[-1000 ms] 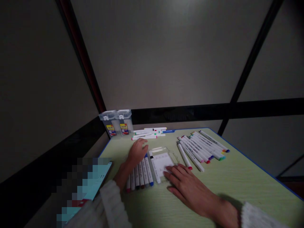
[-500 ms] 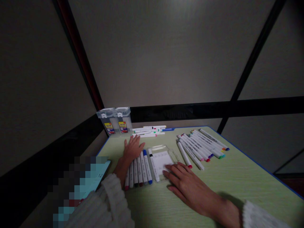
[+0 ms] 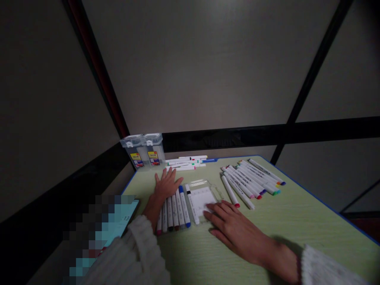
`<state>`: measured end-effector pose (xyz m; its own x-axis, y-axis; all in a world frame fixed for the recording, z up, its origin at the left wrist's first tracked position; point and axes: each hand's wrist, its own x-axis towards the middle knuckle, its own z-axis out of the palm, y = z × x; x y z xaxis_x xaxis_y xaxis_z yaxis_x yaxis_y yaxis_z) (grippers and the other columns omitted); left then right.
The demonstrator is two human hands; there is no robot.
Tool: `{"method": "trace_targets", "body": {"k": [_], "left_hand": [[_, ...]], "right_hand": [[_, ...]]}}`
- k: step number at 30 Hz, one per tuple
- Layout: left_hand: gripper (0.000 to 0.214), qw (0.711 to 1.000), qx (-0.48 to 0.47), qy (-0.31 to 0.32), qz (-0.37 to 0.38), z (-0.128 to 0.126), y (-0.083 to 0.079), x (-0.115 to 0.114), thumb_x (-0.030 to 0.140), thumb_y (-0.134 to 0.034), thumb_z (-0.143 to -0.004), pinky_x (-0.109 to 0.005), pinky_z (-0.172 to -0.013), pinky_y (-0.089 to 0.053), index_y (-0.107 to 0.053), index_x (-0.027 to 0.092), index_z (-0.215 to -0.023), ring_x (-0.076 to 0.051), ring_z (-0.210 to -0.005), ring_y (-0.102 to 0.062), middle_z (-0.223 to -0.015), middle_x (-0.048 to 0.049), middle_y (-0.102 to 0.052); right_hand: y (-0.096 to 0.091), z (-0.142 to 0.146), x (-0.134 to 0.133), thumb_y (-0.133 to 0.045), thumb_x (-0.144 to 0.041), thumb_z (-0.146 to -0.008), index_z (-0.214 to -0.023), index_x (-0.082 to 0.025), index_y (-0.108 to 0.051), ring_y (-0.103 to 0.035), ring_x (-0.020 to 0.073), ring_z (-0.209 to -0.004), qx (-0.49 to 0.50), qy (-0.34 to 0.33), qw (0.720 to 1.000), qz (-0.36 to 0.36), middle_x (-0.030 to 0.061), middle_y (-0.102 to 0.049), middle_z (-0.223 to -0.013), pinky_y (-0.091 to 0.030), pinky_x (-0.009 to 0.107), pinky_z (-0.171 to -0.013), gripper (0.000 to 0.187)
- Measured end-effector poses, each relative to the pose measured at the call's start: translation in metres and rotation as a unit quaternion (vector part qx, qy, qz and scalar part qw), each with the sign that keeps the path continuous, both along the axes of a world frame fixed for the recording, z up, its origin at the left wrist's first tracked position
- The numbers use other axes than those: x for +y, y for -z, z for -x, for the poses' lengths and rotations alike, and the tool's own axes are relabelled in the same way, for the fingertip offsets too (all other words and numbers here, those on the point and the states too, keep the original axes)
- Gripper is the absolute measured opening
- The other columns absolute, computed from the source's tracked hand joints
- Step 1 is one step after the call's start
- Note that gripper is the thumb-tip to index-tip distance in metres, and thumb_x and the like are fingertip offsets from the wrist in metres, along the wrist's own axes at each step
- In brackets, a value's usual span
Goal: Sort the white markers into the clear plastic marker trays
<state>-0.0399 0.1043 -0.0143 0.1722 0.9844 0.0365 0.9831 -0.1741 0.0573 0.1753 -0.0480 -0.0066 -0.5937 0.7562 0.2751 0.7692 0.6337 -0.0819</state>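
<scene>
My left hand [image 3: 167, 183] lies with spread fingers over the top ends of a row of markers [image 3: 175, 211], several side by side with coloured ends toward me. Its palm hides their far ends. My right hand [image 3: 230, 223] rests flat, fingertips at the right edge of a clear plastic case [image 3: 202, 183] with a white sheet [image 3: 204, 198] inside. One white marker with a black band [image 3: 192, 206] lies along the left side of that case. Neither hand grips anything.
To the right lies a loose group of white markers [image 3: 249, 180] with coloured ends. Thinner pens [image 3: 185, 163] lie at the back edge beside two lidded clear boxes [image 3: 154, 152]. A lit screen [image 3: 123, 221], partly pixelated, is at the left. The table [image 3: 297, 221] has a blue edge.
Both hands keep nearly the same place and pose. The view has shifted very slightly, and the number on the lit screen has gone from 12 to 13.
</scene>
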Motion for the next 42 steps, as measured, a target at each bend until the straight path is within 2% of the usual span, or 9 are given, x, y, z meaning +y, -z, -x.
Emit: {"method": "trace_targets", "body": {"k": [6,14,22,28,35,39,42], "left_hand": [[0.065,1.0,-0.006,0.003,-0.015,0.001,0.0025,0.0019,0.055,-0.018,-0.082,-0.058,-0.101,-0.008,-0.022,0.016,-0.135,-0.027,-0.132,-0.011,-0.144,-0.0052,-0.017],[0.058,0.998,-0.006,0.012,-0.058,0.0018,0.0031,0.0009,0.048,-0.026,-0.083,-0.055,-0.1,-0.015,-0.028,0.016,-0.131,-0.028,-0.128,-0.022,-0.14,-0.0123,-0.028],[0.056,0.998,-0.008,0.006,-0.067,0.0003,0.0008,-0.001,0.047,-0.028,-0.083,-0.053,-0.1,-0.016,-0.034,0.014,-0.127,-0.028,-0.124,-0.029,-0.134,-0.0155,-0.034],[0.045,0.997,-0.02,0.017,-0.073,0.0001,-0.0007,-0.0029,0.039,-0.031,-0.083,-0.053,-0.1,-0.017,-0.041,0.018,-0.122,-0.026,-0.123,-0.03,-0.134,-0.0102,-0.038],[0.033,0.995,-0.035,0.033,-0.086,0.0012,-0.0032,-0.0028,0.026,-0.034,-0.082,-0.041,-0.097,-0.027,-0.056,0.023,-0.107,-0.023,-0.11,-0.042,-0.114,-0.0063,-0.054],[0.031,0.995,-0.046,0.038,-0.085,0.0019,-0.0051,-0.003,0.02,-0.036,-0.08,-0.037,-0.093,-0.032,-0.06,0.024,-0.1,-0.021,-0.102,-0.046,-0.104,-0.0054,-0.055],[0.031,0.994,-0.058,0.036,-0.083,0.0027,-0.0036,-0.002,0.02,-0.037,-0.08,-0.034,-0.091,-0.034,-0.06,0.024,-0.101,-0.02,-0.1,-0.047,-0.102,-0.0056,-0.055]], "right_hand": [[0.0011,-0.0001,0.0,-0.047,-0.029,-0.086,-0.12,-0.019,-0.048,-0.045,0.0233,-0.107,0.003,0.001,1.0,-0.006,0.0088,-0.053,-0.117,-0.031,0.043,-0.096,0.036],[-0.0007,0.0,-0.0007,-0.046,-0.029,-0.086,-0.119,-0.018,-0.049,-0.045,0.024,-0.107,0.001,-0.002,1.0,-0.011,0.0093,-0.053,-0.116,-0.033,0.044,-0.095,0.035],[-0.0018,-0.0004,-0.0005,-0.044,-0.03,-0.087,-0.12,-0.019,-0.048,-0.044,0.0241,-0.107,-0.01,-0.001,1.0,0.007,0.0087,-0.052,-0.118,-0.032,0.044,-0.095,0.035],[0.0008,-0.0013,0.0002,-0.044,-0.03,-0.087,-0.12,-0.019,-0.048,-0.044,0.0241,-0.108,-0.002,-0.004,1.0,0.0,0.0088,-0.051,-0.118,-0.032,0.045,-0.095,0.035],[-0.0006,-0.0008,-0.0008,-0.045,-0.029,-0.086,-0.12,-0.019,-0.048,-0.044,0.0236,-0.108,0.0,-0.005,1.0,-0.003,0.0088,-0.052,-0.118,-0.032,0.044,-0.096,0.035],[0.0003,-0.0013,-0.0008,-0.046,-0.029,-0.086,-0.121,-0.019,-0.048,-0.045,0.0239,-0.108,0.004,-0.009,1.0,-0.019,0.0095,-0.053,-0.118,-0.033,0.044,-0.095,0.036],[0.0007,-0.0015,-0.0005,-0.046,-0.028,-0.086,-0.12,-0.018,-0.048,-0.046,0.0243,-0.107,0.005,-0.012,1.0,-0.021,0.0097,-0.053,-0.118,-0.034,0.045,-0.095,0.035]]}}
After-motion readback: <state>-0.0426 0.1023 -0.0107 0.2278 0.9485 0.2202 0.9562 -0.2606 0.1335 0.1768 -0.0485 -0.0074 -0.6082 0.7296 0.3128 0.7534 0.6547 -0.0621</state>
